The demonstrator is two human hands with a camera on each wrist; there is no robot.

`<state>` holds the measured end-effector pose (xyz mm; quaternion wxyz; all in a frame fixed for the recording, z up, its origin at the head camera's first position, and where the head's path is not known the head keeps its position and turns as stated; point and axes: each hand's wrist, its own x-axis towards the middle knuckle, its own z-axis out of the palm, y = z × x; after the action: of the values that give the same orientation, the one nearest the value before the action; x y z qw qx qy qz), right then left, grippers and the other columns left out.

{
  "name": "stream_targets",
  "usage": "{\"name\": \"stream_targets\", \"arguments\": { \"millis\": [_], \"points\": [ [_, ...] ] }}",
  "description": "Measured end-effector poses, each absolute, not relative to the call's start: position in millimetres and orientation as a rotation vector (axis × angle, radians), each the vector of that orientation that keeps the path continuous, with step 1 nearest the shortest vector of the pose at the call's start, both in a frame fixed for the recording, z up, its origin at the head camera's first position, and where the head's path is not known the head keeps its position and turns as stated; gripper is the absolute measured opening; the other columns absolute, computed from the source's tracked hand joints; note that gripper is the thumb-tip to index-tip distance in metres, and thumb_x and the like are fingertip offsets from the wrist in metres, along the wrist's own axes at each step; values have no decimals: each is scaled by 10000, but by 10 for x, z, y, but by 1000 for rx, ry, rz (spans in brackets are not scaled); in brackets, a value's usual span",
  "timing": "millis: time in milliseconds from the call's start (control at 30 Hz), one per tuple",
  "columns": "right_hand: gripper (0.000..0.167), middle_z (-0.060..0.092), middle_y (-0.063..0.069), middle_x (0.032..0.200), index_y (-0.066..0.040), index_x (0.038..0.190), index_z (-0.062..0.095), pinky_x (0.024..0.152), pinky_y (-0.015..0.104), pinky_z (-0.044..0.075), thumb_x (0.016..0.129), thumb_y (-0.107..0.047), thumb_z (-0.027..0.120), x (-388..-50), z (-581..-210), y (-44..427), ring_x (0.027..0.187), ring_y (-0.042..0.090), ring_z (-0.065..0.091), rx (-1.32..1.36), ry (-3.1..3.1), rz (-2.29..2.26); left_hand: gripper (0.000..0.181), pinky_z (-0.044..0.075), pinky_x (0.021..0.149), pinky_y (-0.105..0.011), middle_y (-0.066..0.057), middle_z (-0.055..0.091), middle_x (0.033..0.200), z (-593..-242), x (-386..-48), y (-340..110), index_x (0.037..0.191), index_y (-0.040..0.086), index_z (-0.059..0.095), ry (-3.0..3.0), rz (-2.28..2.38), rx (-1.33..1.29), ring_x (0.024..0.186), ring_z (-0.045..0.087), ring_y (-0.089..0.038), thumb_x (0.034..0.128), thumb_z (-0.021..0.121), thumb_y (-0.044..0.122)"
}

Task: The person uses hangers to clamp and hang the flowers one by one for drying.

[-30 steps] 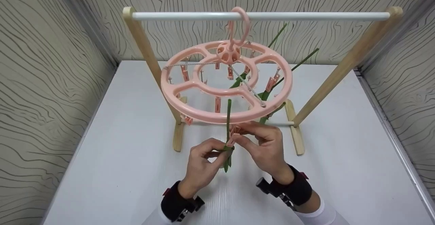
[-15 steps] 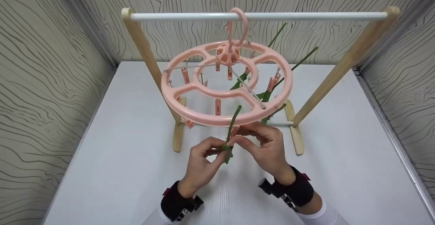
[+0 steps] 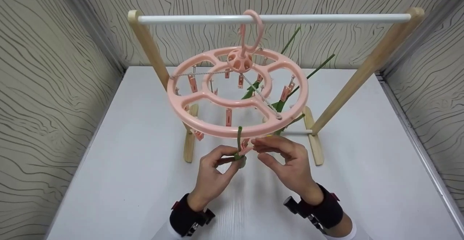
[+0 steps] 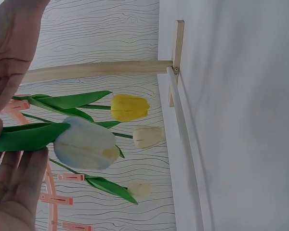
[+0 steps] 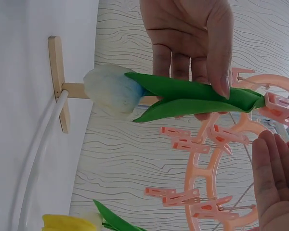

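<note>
My left hand [image 3: 217, 171] pinches an artificial tulip [image 5: 111, 91] with a white-blue bloom, thumb lying along its green leaves [image 5: 183, 96]. The bloom hangs downward, and the stem [image 3: 239, 138] sticks up beside the rim of a round pink clip hanger [image 3: 203, 125]. A pink clip [image 5: 282, 108] of the hanger sits at the top of the leaves, apparently biting the stem. Beside that clip is my right hand [image 3: 286, 164], thumb and fingers parted with nothing between them; whether a fingertip touches the clip I cannot tell.
The hanger hooks over the white bar [image 3: 326, 18] of a wooden stand [image 3: 362, 77] on a white table [image 3: 119, 167]. A yellow tulip [image 4: 130, 107] and a white tulip [image 4: 147, 137] hang upside down from it. Other pink clips [image 3: 228, 117] dangle around the rings.
My right hand has released the clip and drawn slightly right, its thumb parting from its fingers. The tulip stem leaned right, then straightened and sank lower. The left hand keeps its pinch.
</note>
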<state>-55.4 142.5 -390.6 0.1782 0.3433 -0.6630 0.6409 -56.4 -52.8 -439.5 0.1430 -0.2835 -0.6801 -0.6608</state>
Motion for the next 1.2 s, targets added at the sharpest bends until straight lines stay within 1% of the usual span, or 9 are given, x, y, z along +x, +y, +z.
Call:
{"name": "stream_targets", "arguments": {
  "millis": [233,467,633,733,867,933,1033,1200],
  "points": [
    [272,681,240,963,105,1005,683,769,308,572,767,232,646,-511,-4003,1585,857,275,693,977,-1972,1797,320,586,729,-426,-116,677,984,-4410,-568,-546,1046,-11,635,-1974,-1861,-821,911,682,-248,783,697,-182],
    [282,688,224,910,99,988,691,746,253,563,772,260,610,-488,-4145,1809,815,255,669,902,-2046,1791,345,585,737,-426,-77,671,1009,-4409,-564,-541,1054,-8,626,-1975,-1842,-836,936,677,-226,767,722,-175],
    [270,700,186,897,76,968,703,725,227,553,771,245,629,-462,-4241,1991,815,235,673,843,-2122,1704,345,581,759,-424,-143,668,1000,-4397,-555,-527,1057,-2,625,-1982,-1853,-836,944,673,-270,771,721,-169],
    [277,704,172,899,52,961,715,735,216,543,762,234,651,-446,-4281,2091,823,238,676,804,-2163,1634,329,578,768,-425,-174,664,992,-4393,-547,-525,1049,-24,622,-1986,-1861,-827,937,670,-297,770,719,-171],
    [310,701,185,923,0,960,734,769,206,538,747,220,684,-428,-4327,2202,845,234,678,733,-2209,1542,311,577,770,-437,-168,663,991,-4404,-545,-534,1036,-51,615,-1990,-1860,-826,941,668,-297,768,731,-159],
    [328,697,190,943,-17,964,737,787,208,539,736,215,700,-425,-4360,2258,858,228,681,702,-2225,1495,313,575,769,-453,-165,663,996,-4410,-544,-541,1039,-44,617,-1993,-1863,-822,949,667,-282,770,737,-149],
    [341,690,194,971,-13,981,734,803,208,537,723,209,717,-430,-4444,2349,876,221,686,669,-2237,1437,333,568,773,-482,-157,666,1017,-4415,-541,-559,1064,-26,619,-2007,-1864,-810,970,664,-250,774,744,-132],
    [397,687,138,1049,-58,1062,724,814,193,525,727,153,759,-475,-4699,2556,929,199,676,628,-2282,1324,376,562,795,-487,-120,674,1069,-4426,-533,-616,1114,7,623,-2055,-1851,-764,1000,657,-218,780,752,-110]
  ]
}}
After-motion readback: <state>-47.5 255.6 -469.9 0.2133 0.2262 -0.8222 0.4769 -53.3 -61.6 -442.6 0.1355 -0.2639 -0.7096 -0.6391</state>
